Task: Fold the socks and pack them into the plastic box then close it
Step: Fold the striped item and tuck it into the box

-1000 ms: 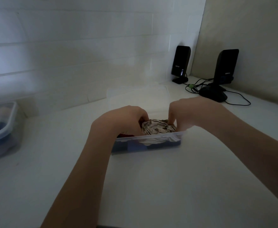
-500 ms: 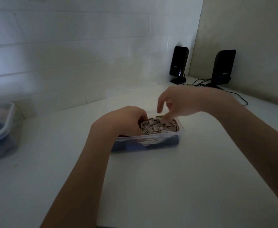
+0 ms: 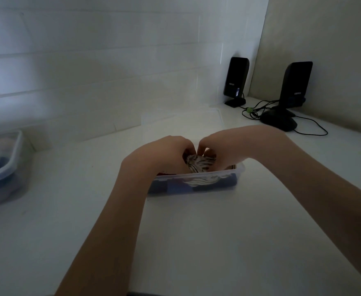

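A shallow clear plastic box [image 3: 240,170] sits on the white table at the centre. Inside lie dark blue and red socks, with a white sock with dark stripes [image 3: 198,163] bunched on top. My left hand [image 3: 160,155] reaches into the box from the left, fingers curled onto the striped sock. My right hand [image 3: 224,148] comes in from the right, fingertips pressed on the same sock, close to the left hand's. The clear lid [image 3: 181,122] lies flat on the table just behind the box.
Two black speakers [image 3: 236,81] [image 3: 295,82] with cables and a black rounded base [image 3: 278,122] stand at the back right corner. A second lidded plastic container [image 3: 2,167] with dark contents sits at the far left. A white brick wall runs behind.
My right hand, which had lifted above the box with fingers spread, has come back down onto the striped sock next to my left hand. The left hand has stayed in the box.
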Demonstrator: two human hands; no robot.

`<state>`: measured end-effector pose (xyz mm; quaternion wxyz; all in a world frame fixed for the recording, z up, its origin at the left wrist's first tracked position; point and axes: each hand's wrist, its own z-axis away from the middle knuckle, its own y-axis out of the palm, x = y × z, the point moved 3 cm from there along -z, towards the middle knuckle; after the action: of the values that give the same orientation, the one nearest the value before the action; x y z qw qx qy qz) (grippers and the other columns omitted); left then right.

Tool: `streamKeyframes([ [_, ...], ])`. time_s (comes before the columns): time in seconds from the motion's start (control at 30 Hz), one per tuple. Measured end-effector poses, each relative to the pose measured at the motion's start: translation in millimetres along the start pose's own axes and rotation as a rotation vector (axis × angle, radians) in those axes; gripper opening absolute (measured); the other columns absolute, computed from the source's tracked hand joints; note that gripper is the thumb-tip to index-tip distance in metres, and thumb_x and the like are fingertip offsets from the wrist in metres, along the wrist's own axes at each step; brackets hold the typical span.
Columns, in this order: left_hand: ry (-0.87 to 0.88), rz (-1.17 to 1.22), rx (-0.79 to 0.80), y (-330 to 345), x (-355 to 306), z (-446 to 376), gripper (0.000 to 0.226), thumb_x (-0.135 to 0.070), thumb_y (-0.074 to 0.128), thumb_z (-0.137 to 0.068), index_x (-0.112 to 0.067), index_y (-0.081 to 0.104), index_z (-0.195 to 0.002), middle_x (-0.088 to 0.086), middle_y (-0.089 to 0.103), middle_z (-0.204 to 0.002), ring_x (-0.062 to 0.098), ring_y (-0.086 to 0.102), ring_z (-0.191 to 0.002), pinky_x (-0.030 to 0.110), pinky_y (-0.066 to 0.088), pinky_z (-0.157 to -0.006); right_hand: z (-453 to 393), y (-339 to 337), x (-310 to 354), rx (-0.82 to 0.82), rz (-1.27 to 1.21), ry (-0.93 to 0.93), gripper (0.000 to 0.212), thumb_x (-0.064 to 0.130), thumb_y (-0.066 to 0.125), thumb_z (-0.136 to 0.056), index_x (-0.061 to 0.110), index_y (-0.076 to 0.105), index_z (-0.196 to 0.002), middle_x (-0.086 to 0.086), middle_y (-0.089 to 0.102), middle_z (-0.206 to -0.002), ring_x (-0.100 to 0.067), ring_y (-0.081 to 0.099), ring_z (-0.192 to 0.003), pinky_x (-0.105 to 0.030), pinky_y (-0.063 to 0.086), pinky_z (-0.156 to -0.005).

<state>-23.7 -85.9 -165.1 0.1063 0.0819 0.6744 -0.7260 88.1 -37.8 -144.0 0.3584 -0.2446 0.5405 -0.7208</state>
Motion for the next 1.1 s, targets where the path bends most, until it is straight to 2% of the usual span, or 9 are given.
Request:
streamKeyframes([
  [0.17, 0.028, 0.036, -0.074, 1, -1, -2, 0.037, -0.029, 0.066, -0.077, -0.024, 0.062, -0.113, -0.006, 0.058, -0.099, 0.015, 0.055, -0.091, 0.031, 0.047, -0.082, -8, 7, -11, -0.097, -0.007, 0.061, 0.041, 0.028, 0.064, -0.081, 0.024, 0.055, -0.121, 0.0, 0.061, -0.118, -0.017, 0.051, -0.092, -0.028, 0.042, -0.078],
  [0.43, 0.019, 0.201, 0.01, -6, 2, 0, 0.041, -0.033, 0.069, -0.079, -0.024, 0.063, -0.118, -0.009, 0.064, -0.104, 0.008, 0.061, -0.094, 0.023, 0.047, -0.086, -14, 2, -9, -0.088, 0.082, 0.057, 0.043, 0.024, 0.068, -0.077, 0.018, 0.052, -0.117, -0.004, 0.06, -0.111, -0.021, 0.054, -0.093, -0.03, 0.041, -0.07],
  [0.5, 0.007, 0.345, -0.046, -16, 5, 7, 0.035, -0.033, 0.07, -0.079, -0.024, 0.067, -0.112, -0.013, 0.068, -0.098, 0.002, 0.064, -0.09, 0.02, 0.049, -0.082, -14, 2, -10, -0.085, 0.047, 0.053, 0.045, 0.025, 0.069, -0.076, 0.02, 0.053, -0.117, -0.003, 0.061, -0.112, -0.021, 0.056, -0.096, -0.031, 0.043, -0.073],
  [0.6, -0.034, 0.488, -0.2, -32, 18, 16, 0.022, -0.02, 0.072, -0.079, -0.023, 0.072, -0.101, -0.018, 0.068, -0.085, -0.006, 0.064, -0.082, 0.016, 0.048, -0.076, -8, -4, -15, -0.011, -0.048, 0.03, 0.051, 0.027, 0.07, -0.077, 0.022, 0.051, -0.124, 0.0, 0.059, -0.124, -0.021, 0.056, -0.109, -0.033, 0.047, -0.089],
  [0.67, -0.066, 0.453, -0.258, -38, 28, 21, 0.019, -0.012, 0.073, -0.078, -0.023, 0.074, -0.094, -0.017, 0.068, -0.079, -0.007, 0.063, -0.074, 0.014, 0.046, -0.069, 0, -10, -17, -0.007, -0.133, -0.002, 0.053, 0.029, 0.071, -0.078, 0.024, 0.051, -0.127, 0.003, 0.059, -0.124, -0.019, 0.056, -0.114, -0.035, 0.046, -0.096],
  [0.77, -0.128, 0.329, -0.222, -40, 34, 23, 0.019, -0.013, 0.074, -0.076, -0.021, 0.075, -0.093, -0.005, 0.072, -0.086, 0.004, 0.064, -0.078, 0.015, 0.045, -0.066, 3, -16, -14, -0.134, -0.197, -0.047, 0.052, 0.037, 0.075, -0.073, 0.028, 0.058, -0.122, 0.007, 0.06, -0.108, -0.015, 0.057, -0.107, -0.036, 0.05, -0.092],
  [0.9, -0.149, 0.201, -0.137, -35, 33, 22, 0.025, -0.011, 0.077, -0.071, -0.022, 0.075, -0.093, -0.003, 0.074, -0.092, 0.008, 0.067, -0.082, 0.022, 0.052, -0.077, -8, -11, -5, -0.277, -0.225, -0.108, 0.047, 0.039, 0.076, -0.07, 0.03, 0.064, -0.114, 0.016, 0.056, -0.092, -0.009, 0.057, -0.09, -0.027, 0.051, -0.077],
  [0.97, -0.151, 0.188, -0.074, -34, 33, 25, 0.026, -0.013, 0.079, -0.069, -0.025, 0.075, -0.092, -0.006, 0.074, -0.092, 0.008, 0.068, -0.085, 0.029, 0.055, -0.084, -14, -5, 0, -0.281, -0.243, -0.143, 0.038, 0.034, 0.072, -0.072, 0.031, 0.067, -0.109, 0.019, 0.055, -0.085, -0.008, 0.059, -0.087, -0.027, 0.051, -0.077],
  [1.1, -0.156, 0.086, 0.005, -25, 23, 22, 0.034, -0.015, 0.079, -0.069, -0.022, 0.071, -0.101, -0.005, 0.073, -0.099, 0.012, 0.068, -0.09, 0.033, 0.055, -0.088, -23, 8, 3, -0.256, -0.271, -0.118, 0.031, 0.032, 0.068, -0.073, 0.034, 0.069, -0.104, 0.01, 0.067, -0.094, -0.012, 0.063, -0.089, -0.03, 0.053, -0.08],
])
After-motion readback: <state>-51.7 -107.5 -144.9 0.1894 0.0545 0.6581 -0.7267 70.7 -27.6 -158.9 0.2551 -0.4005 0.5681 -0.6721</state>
